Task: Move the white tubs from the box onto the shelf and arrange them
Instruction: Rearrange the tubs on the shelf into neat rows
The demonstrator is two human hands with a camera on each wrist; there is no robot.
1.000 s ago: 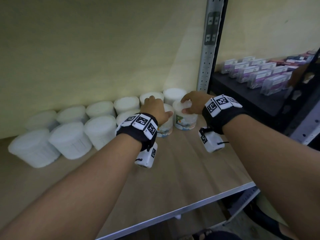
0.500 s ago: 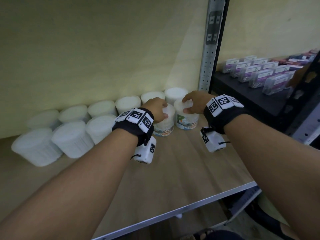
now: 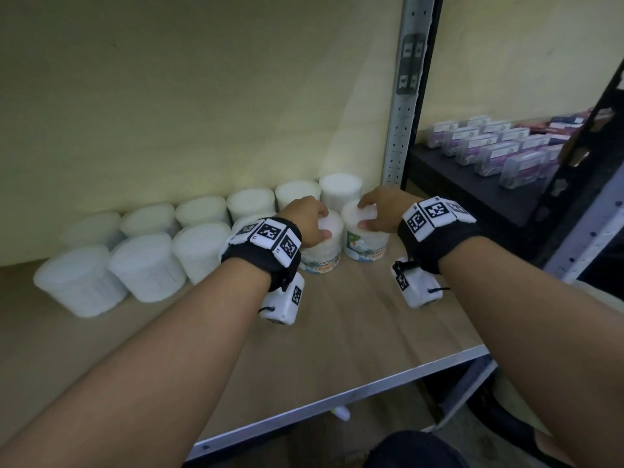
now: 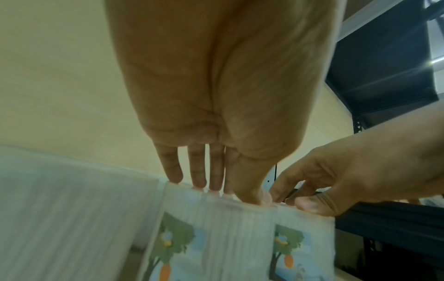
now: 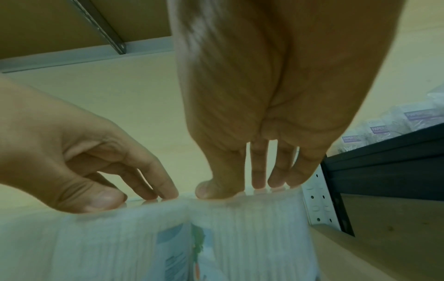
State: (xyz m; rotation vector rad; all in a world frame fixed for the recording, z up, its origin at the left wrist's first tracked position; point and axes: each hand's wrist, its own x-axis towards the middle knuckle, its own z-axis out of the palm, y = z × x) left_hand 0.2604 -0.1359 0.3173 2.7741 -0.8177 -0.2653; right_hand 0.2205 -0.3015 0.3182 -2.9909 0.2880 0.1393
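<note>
Two white tubs with picture labels stand side by side on the wooden shelf (image 3: 354,332). My left hand (image 3: 310,221) grips the lid of the left tub (image 3: 320,255) from above, thumb at the front. My right hand (image 3: 371,212) holds the lid of the right tub (image 3: 366,243) the same way. In the left wrist view the left hand (image 4: 230,192) has its fingertips on the left tub's (image 4: 216,237) rim. In the right wrist view the right hand (image 5: 250,190) touches the right tub's (image 5: 252,237) top edge. The box is not in view.
Several plain white tubs fill a back row (image 3: 250,204) and a front row (image 3: 145,265) to the left. A steel upright (image 3: 401,130) stands right behind the right tub. Beyond it a black shelf (image 3: 456,184) carries purple-labelled packs (image 3: 499,153). Bare shelf board lies in front.
Both hands stay on the same two tubs. My left wrist has lifted a little and shifted slightly left; the tubs have barely moved.
</note>
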